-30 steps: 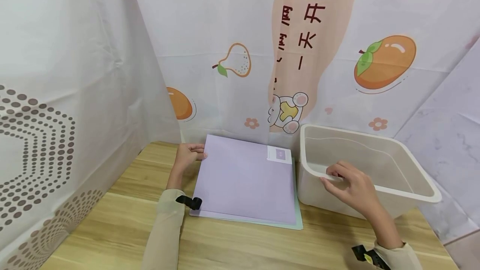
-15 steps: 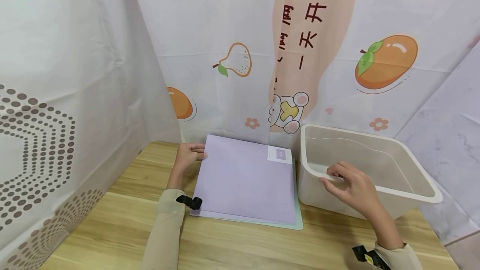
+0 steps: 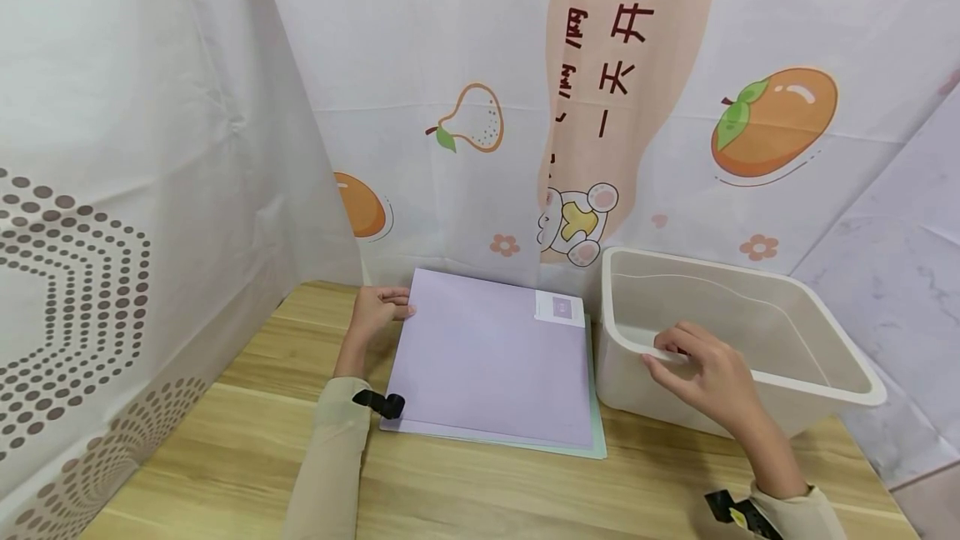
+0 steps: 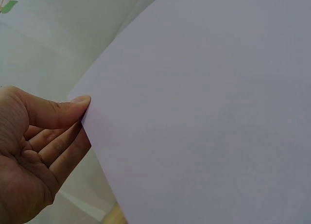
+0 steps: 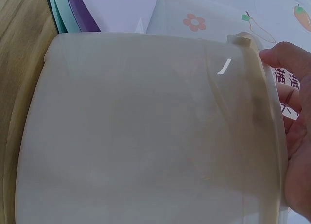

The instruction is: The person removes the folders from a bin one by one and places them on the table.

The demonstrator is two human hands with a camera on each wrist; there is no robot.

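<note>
A lilac file folder (image 3: 487, 365) with a white label at its upper right corner lies over other sheets on the table, a mint-green one (image 3: 598, 432) showing along the right and front edges. My left hand (image 3: 377, 312) pinches the folder's left edge near its top corner; in the left wrist view the thumb lies on its face and the fingers behind. On the right stands a white plastic bin (image 3: 750, 382). My right hand (image 3: 708, 373) grips its near rim, thumb outside and fingers curled over the inside, as the right wrist view also shows.
The wooden table (image 3: 465, 498) runs beneath everything. A printed white curtain (image 3: 420, 190) hangs close behind the folder and the bin, and a dotted cloth (image 3: 150, 273) closes off the left side. The bin stands right beside the stack.
</note>
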